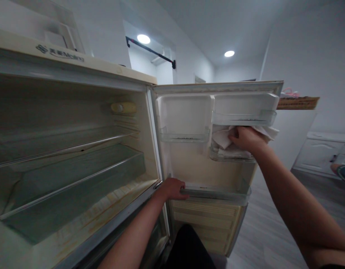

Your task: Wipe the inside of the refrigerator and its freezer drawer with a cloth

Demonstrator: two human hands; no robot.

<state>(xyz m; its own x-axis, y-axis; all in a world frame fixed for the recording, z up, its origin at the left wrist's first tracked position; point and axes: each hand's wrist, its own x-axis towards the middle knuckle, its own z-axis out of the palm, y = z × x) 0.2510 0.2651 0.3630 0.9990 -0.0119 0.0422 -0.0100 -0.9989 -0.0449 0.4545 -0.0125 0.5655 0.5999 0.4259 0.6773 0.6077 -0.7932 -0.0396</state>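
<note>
A refrigerator door [186, 164] stands swung out, its inner side facing me. My right hand [246, 138] grips a crumpled white cloth [223, 137] inside the middle door shelf [231, 156] on the right. Part of the cloth sticks out past the door's edge, and my hand hides some of it. Lower down, my left hand [174, 188] has its fingers curled over the left end of the clear bottom door shelf [214, 195]. Its thumb and fingertips touch the rim.
To the left is the fridge interior with a glass shelf [77, 144], a clear drawer [77, 198] and a yellowish lamp cover [123, 108]. Two more clear door shelves sit higher up. A woven basket [298, 103] rests behind the door; white cabinets [318, 153] stand at right.
</note>
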